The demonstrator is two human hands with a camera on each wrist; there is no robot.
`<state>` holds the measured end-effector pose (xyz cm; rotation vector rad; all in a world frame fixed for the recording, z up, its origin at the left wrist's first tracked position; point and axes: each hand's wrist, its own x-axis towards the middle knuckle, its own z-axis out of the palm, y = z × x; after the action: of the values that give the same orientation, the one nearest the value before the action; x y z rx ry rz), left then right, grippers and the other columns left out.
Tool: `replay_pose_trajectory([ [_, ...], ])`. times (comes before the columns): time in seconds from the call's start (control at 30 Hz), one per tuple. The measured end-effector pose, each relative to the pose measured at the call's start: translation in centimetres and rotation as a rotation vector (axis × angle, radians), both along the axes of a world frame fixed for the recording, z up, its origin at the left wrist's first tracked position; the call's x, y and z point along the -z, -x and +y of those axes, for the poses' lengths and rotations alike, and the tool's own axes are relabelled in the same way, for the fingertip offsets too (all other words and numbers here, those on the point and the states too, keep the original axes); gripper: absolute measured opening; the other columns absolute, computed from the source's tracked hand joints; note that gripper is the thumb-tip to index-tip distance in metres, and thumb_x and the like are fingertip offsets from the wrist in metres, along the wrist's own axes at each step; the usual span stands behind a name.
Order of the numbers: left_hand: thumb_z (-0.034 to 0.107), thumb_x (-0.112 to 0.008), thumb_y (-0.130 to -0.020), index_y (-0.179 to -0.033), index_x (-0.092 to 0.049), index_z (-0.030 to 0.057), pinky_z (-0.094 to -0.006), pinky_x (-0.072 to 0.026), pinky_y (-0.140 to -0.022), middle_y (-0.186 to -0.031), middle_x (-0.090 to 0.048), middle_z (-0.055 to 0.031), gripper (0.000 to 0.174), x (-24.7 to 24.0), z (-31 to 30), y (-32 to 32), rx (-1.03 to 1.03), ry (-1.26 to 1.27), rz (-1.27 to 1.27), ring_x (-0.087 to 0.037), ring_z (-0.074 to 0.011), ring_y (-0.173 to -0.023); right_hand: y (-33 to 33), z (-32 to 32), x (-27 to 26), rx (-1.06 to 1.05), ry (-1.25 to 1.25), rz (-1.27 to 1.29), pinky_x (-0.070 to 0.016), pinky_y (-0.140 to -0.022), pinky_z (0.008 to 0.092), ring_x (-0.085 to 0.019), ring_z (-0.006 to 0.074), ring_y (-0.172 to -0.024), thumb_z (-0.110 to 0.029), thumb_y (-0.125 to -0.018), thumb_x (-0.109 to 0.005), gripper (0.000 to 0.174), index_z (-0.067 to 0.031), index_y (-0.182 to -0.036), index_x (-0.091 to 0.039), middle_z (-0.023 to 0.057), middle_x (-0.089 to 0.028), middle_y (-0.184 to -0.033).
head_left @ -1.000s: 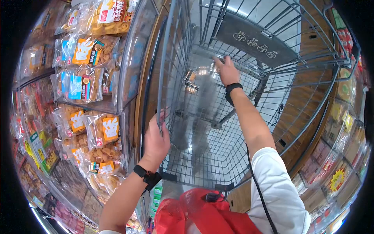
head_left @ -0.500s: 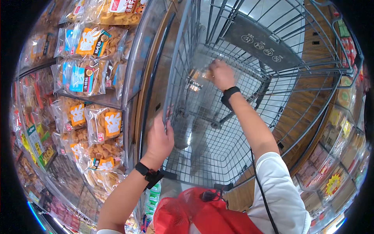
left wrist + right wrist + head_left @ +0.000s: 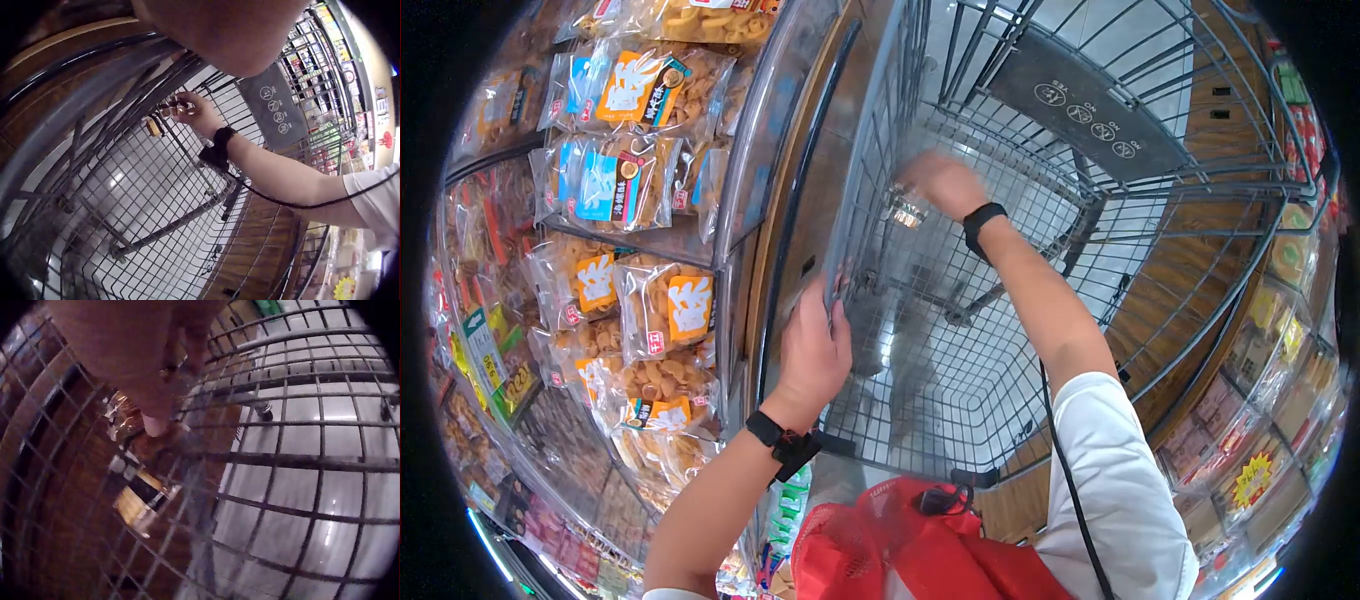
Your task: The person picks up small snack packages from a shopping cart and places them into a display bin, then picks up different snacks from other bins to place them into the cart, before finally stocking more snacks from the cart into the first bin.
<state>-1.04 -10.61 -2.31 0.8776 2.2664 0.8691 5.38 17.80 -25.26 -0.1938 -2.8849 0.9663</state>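
My left hand (image 3: 815, 345) grips the side rim of a grey wire shopping cart (image 3: 990, 390), thumb inside and fingers over the outside. Deep in the cart, blurred by motion, my right hand (image 3: 945, 185) holds a small shiny brown package (image 3: 170, 110) at its fingertips. The right wrist view shows the wrapper (image 3: 125, 415) beside the thumb. Just below that hand a second small package (image 3: 144, 500), yellowish with a black band, lies in the cart's corner against the wire mesh.
Bagged snacks (image 3: 625, 180) fill the shelves at left, behind a clear edge panel. A dark child-seat flap (image 3: 1090, 105) with printed symbols crosses the cart's far end. More packaged goods (image 3: 1250, 400) stand at right. A black cable (image 3: 1060, 460) runs along the right arm.
My right hand has moved left and down inside the cart, toward the packages in the corner. The left hand stays on the rim while the view shifts slightly.
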Motion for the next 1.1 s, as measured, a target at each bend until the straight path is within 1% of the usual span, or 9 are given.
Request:
replay_pose_trajectory([
  [0.27, 0.001, -0.057, -0.101, -0.142, -0.049, -0.0021, -0.0490, -0.0529, -0.096, -0.126, -0.066, -0.0275, 0.042, -0.2, 0.2, -0.1, -0.005, 0.027, 0.021, -0.064, -0.0467, -0.116, -0.6, -1.7, 1.6, -0.012, -0.139, -0.063, -0.0561, -0.091, 0.0411, -0.060, 0.0264, -0.110, -0.014, -0.086, -0.070, 0.037, -0.0158, -0.122, -0.068, -0.0025, -0.063, -0.122],
  [0.47, 0.003, -0.057, -0.101, -0.141, -0.049, -0.0027, -0.0490, -0.0535, -0.093, -0.125, -0.066, -0.0289, 0.041, -0.1, -0.1, -0.1, -0.006, -0.016, 0.015, -0.064, -0.0477, -0.115, -0.2, -1.4, 1.0, -0.095, -0.196, -0.020, -0.0523, -0.094, 0.0411, -0.060, 0.0275, -0.112, -0.016, -0.091, -0.064, 0.035, -0.0114, -0.126, -0.067, 0.0035, -0.062, -0.126],
  [0.57, 0.004, -0.057, -0.101, -0.141, -0.049, -0.0029, -0.0492, -0.0534, -0.094, -0.124, -0.066, -0.0295, 0.041, 0.0, -0.2, -0.2, -0.022, -0.009, -0.004, -0.064, -0.0484, -0.114, -0.4, -1.0, 1.4, -0.177, -0.270, 0.032, -0.0505, -0.097, 0.0425, -0.060, 0.0294, -0.112, -0.015, -0.092, -0.063, 0.029, -0.0062, -0.120, -0.066, 0.0098, -0.062, -0.120],
  [0.67, 0.005, -0.057, -0.102, -0.141, -0.048, -0.0028, -0.0497, -0.0532, -0.094, -0.123, -0.066, -0.0298, 0.041, 0.0, -0.1, -0.2, -0.019, 0.015, 0.009, -0.064, -0.0489, -0.113, -0.4, 0.0, 1.2, -0.096, -0.193, -0.127, -0.0507, -0.095, 0.0451, -0.061, 0.0334, -0.109, -0.018, -0.089, -0.068, 0.027, -0.0012, -0.110, -0.064, 0.0155, -0.061, -0.112],
  [0.77, 0.005, -0.057, -0.102, -0.141, -0.048, -0.0031, -0.0504, -0.0528, -0.095, -0.123, -0.066, -0.0297, 0.041, 0.3, -0.2, -0.5, -0.066, 0.044, -0.046, -0.064, -0.0486, -0.113, -2.3, -1.3, -1.2, 0.193, -0.136, -0.097, -0.0514, -0.091, 0.0477, -0.061, 0.0373, -0.106, -0.022, -0.085, -0.073, 0.032, 0.0005, -0.105, -0.061, 0.0181, -0.060, -0.106],
  [0.87, 0.005, -0.057, -0.101, -0.141, -0.048, -0.0030, -0.0508, -0.0524, -0.095, -0.125, -0.065, -0.0293, 0.042, 0.2, -0.2, -0.5, -0.027, 0.042, 0.006, -0.063, -0.0480, -0.115, -2.6, -5.0, -6.1, 0.327, 0.068, -0.284, -0.0531, -0.090, 0.0507, -0.063, 0.0421, -0.105, -0.022, -0.089, -0.070, 0.035, 0.0020, -0.111, -0.058, 0.0220, -0.062, -0.107],
  [1.0, 0.005, -0.058, -0.100, -0.141, -0.049, -0.0015, -0.0506, -0.0522, -0.097, -0.126, -0.065, -0.0286, 0.042, -0.4, 0.1, -0.4, -0.017, 0.039, -0.037, -0.063, -0.0471, -0.117, -1.7, -9.9, -1.9, 0.305, -0.209, -0.372, -0.0556, -0.092, 0.0475, -0.061, 0.0381, -0.116, -0.023, -0.088, -0.072, 0.038, 0.0009, -0.115, -0.058, 0.0212, -0.061, -0.126],
  [1.03, 0.004, -0.058, -0.100, -0.141, -0.050, -0.0010, -0.0504, -0.0520, -0.098, -0.126, -0.065, -0.0284, 0.042, -0.7, 0.1, -0.8, -0.016, 0.067, -0.033, -0.062, -0.0469, -0.117, -1.5, -10.7, 0.1, 0.367, -0.171, -0.389, -0.0554, -0.095, 0.0481, -0.061, 0.0383, -0.120, -0.022, -0.089, -0.071, 0.040, 0.0016, -0.119, -0.058, 0.0213, -0.058, -0.137],
  [1.1, 0.004, -0.058, -0.099, -0.140, -0.051, 0.0001, -0.0501, -0.0517, -0.101, -0.126, -0.065, -0.0278, 0.042, -1.2, 0.6, -0.7, -0.034, 0.107, -0.008, -0.062, -0.0463, -0.118, -0.3, -11.1, -0.7, 0.425, -0.103, -0.343, -0.0550, -0.096, 0.0488, -0.060, 0.0400, -0.122, -0.022, -0.090, -0.071, 0.040, 0.0024, -0.118, -0.058, 0.0227, -0.058, -0.137],
])
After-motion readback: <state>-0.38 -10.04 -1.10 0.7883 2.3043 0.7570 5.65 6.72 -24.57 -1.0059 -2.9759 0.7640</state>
